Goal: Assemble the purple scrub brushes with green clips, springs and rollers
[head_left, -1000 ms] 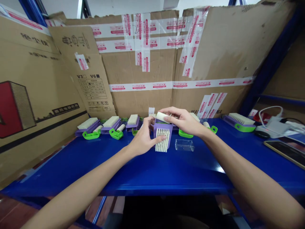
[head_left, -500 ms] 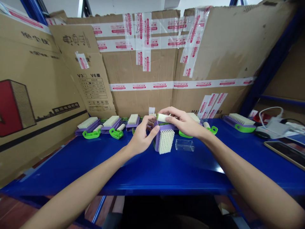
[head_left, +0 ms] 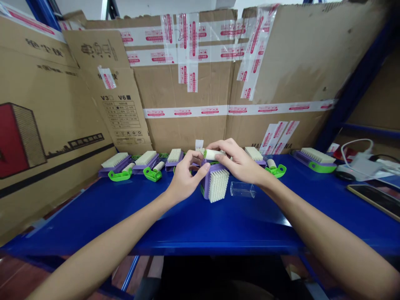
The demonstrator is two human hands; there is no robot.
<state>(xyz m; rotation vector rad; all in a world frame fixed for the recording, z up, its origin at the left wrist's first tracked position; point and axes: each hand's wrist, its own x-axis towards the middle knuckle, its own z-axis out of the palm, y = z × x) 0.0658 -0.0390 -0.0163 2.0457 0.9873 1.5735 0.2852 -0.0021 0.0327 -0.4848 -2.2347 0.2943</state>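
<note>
A purple brush with white bristles [head_left: 217,184] stands on edge on the blue table [head_left: 200,221], bristles facing me. My left hand [head_left: 184,177] is closed on the brush's left side. My right hand [head_left: 237,162] pinches a small white roller [head_left: 213,154] against the top of the brush. A small clear plastic box [head_left: 243,189] lies just right of the brush, under my right wrist.
Along the back of the table lie several finished purple brushes with green handles [head_left: 120,166], another [head_left: 315,159] at the right. Taped cardboard walls [head_left: 200,83] close off the back and left. A white charger with cable [head_left: 359,160] and a phone [head_left: 373,196] lie far right.
The brush has turned slightly and tilted, its bristles now angled to the right. My left fingers moved off the bristles to its side. The roller has sunk lower onto the brush top.
</note>
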